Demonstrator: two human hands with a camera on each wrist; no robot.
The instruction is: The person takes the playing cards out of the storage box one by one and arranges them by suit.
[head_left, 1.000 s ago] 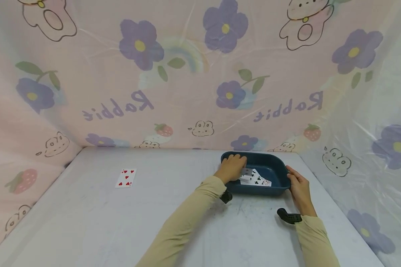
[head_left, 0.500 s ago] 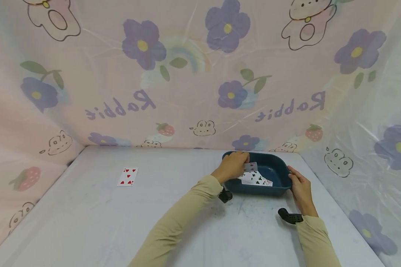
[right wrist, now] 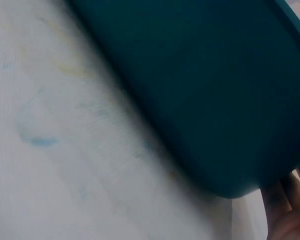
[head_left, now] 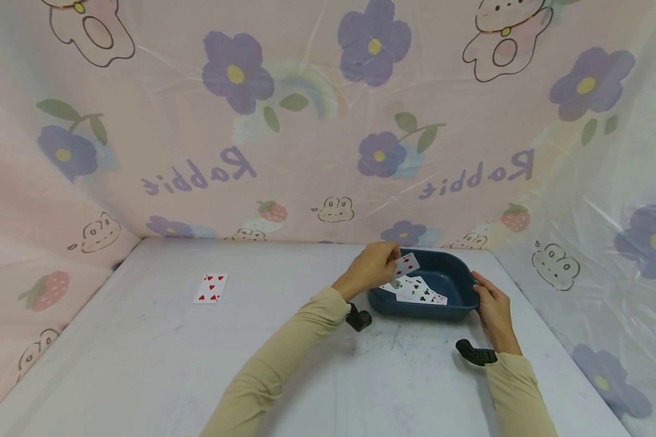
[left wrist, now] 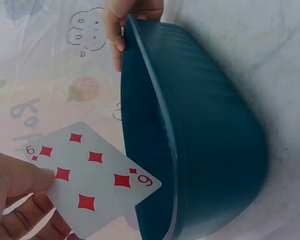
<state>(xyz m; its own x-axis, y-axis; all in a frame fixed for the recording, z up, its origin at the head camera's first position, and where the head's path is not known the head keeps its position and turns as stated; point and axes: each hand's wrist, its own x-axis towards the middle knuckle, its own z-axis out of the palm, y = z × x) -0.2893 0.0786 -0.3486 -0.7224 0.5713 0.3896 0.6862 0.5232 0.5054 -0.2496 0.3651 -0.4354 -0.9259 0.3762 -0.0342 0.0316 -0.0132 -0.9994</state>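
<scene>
Pinched between thumb and fingers of the left hand (head_left: 369, 267), which is clamped on one playing card, the six of diamonds (left wrist: 97, 177) hangs tilted in the air at the near-hand end of a tub. Behind the grip rises a patterned backdrop (head_left: 317, 139); beneath it spreads a white table (head_left: 169, 352). Just right of the grip stands the blue tub (head_left: 434, 312), which keeps its place; the right hand (head_left: 494, 315), at the tub's opposite end, grips the rim. Inside it, below and to the right of the left-hand grip, lie loose cards (head_left: 415, 290), clubs and a spade among them. Well to the left, on the table, lies the five of hearts (head_left: 211, 288).

Over the last second the left hand has risen and drawn leftward, lifting its card from low over the loose cards and turning the face into plain view. For the work in hand, this suggests that the card is now separated from the rest, its release not yet made.

Legible matter, by size: the word "Rabbit" (head_left: 199, 173), printed twice behind the grip, mirror-reversed; then the held card's corner index "6" (left wrist: 145, 180). No brand can be read.
</scene>
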